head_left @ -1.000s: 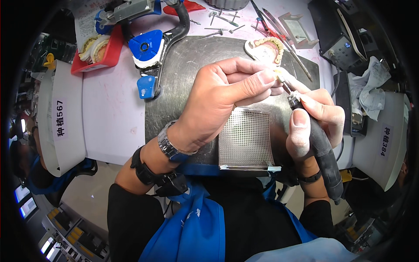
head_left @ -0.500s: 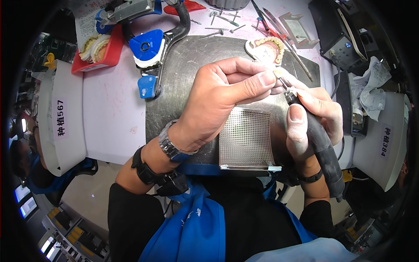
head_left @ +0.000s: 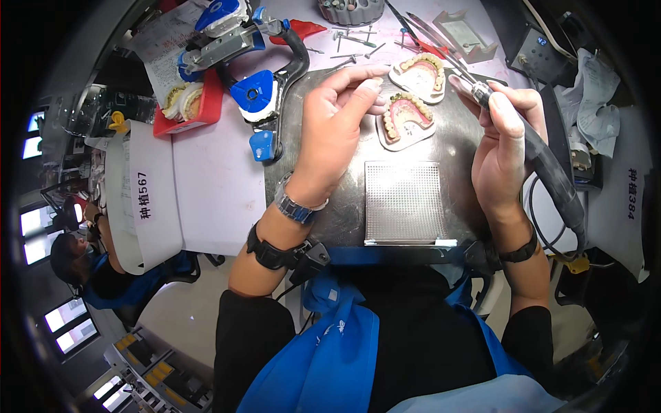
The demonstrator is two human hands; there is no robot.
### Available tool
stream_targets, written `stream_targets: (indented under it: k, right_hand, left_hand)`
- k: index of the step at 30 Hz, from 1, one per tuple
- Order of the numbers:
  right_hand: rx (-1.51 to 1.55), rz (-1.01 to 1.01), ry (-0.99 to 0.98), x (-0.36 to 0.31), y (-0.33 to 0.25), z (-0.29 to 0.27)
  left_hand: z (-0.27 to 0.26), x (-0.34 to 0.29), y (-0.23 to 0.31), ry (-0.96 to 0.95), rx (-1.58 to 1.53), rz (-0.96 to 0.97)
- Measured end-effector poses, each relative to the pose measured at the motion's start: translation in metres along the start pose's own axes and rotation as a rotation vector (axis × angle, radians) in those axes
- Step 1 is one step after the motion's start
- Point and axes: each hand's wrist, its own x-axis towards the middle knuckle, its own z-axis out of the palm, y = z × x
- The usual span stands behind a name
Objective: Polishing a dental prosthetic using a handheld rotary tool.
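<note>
My left hand (head_left: 335,122) is pinched together near the far middle of the work plate, on a small tooth-coloured piece (head_left: 377,80) that barely shows at the fingertips. To its right lie two dental models (head_left: 421,81) with pale bases, pink gums and a row of yellowish teeth; the nearer dental model (head_left: 411,133) is the closer one to my palm. My right hand (head_left: 506,141) is wrapped round a black rotary handpiece (head_left: 554,168). Its tip points up and left, apart from the left hand and the models.
A perforated metal tray (head_left: 403,203) lies on the grey metal plate (head_left: 330,199). At left stand a blue-and-white articulator (head_left: 258,96) and a red box (head_left: 206,113) with a model. Behind are loose burs (head_left: 351,56), a bur holder (head_left: 351,10) and a control box (head_left: 537,51). Another person (head_left: 89,255) sits far left.
My hands have moved apart: the handpiece has come away from the small piece, to the right. The nearer dental model, earlier behind my hands, now shows. The whole view has shifted somewhat.
</note>
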Motion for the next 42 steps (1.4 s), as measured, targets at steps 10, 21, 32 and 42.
stream_targets:
  k: [10, 21, 32, 42]
  right_hand:
    - [0.04, 0.036, 0.042, 0.005, 0.004, 0.002]
    - [0.075, -0.003, 0.058, 0.014, -0.007, -0.001]
    - [0.091, 0.081, 0.12, 0.022, -0.007, 0.005]
    - [-0.363, 0.118, -0.512, 0.022, -0.006, 0.001]
  left_hand:
    - [0.008, 0.01, -0.024, 0.035, 0.244, 0.169]
    - [0.017, 0.005, -0.02, 0.078, 0.737, 0.248]
    - [0.012, 0.004, -0.021, -0.096, 0.963, 0.234]
    - [0.013, -0.001, -0.012, -0.097, 0.413, 0.171]
